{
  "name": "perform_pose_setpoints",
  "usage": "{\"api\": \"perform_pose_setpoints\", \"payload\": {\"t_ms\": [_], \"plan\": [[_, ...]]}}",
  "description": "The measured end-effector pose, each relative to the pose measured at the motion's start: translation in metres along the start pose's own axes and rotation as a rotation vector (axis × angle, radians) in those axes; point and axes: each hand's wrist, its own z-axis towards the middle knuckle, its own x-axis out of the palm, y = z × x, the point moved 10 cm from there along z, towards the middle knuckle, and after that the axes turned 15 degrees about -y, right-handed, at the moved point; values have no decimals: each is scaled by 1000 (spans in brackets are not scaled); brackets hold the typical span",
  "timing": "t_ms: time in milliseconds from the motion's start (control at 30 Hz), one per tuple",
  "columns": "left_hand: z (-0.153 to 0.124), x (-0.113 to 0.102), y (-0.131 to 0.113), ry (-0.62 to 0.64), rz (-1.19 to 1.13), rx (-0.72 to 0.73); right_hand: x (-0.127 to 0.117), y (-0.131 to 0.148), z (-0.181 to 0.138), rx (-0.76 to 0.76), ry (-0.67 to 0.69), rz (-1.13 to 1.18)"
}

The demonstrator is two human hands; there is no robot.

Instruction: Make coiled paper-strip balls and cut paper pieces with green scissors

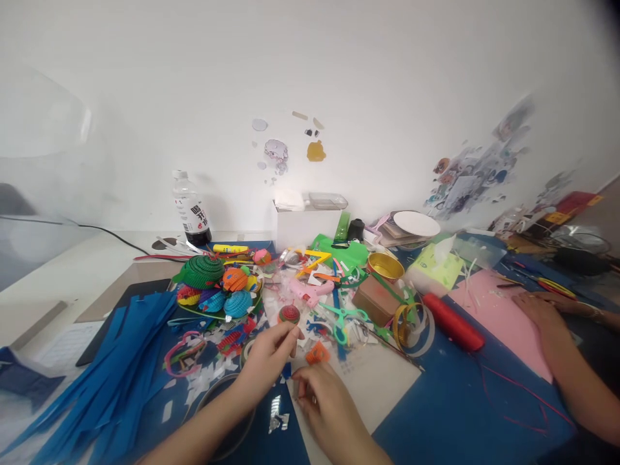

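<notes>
Over the cluttered middle of the table, my left hand (272,349) has its fingers curled and thumb against them; anything pinched there is too small to make out. Below and to its right, my right hand (325,395) is closed too, its fingertips bent inward above a pale sheet (372,381). Whatever it holds is hidden. An orange scrap (318,352) lies just beyond the right hand. A red and green round piece (289,314) sits past the left fingertips. Under my left forearm is a roll of tape (249,426), partly covered, and silver foil bits (278,414) lie between my arms.
Blue strips (116,374) spread at left beside woven colourful turtle-like shapes (213,287). Green-handled scissors (343,316), a pink glue gun (310,292), a brown block (376,299) and a red roll (453,321) lie ahead. Another person's hands (542,310) rest on pink paper (494,310) at right.
</notes>
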Motion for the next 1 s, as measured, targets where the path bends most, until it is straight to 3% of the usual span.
{"api": "perform_pose_setpoints", "payload": {"t_ms": [67,167,267,367,533,700,833,1000], "plan": [[0,4,0,33,-16,-17,-17,-3,8,40,-135,35],[-9,22,-1,188,-59,-47,-40,2,18,-19,-301,19],[-23,39,-1,337,-131,-91,-48,13,24,-138,-320,9],[-27,43,1,374,-198,-128,-49,21,27,-217,-293,31],[-16,35,4,283,-162,-87,-49,23,32,-241,-267,59],[-6,17,-3,91,-70,-5,-44,6,35,-67,-315,143],[-9,17,-8,90,-41,40,-37,-7,36,49,-328,146],[-11,16,-16,83,61,172,-36,-12,37,75,-326,116]]}}
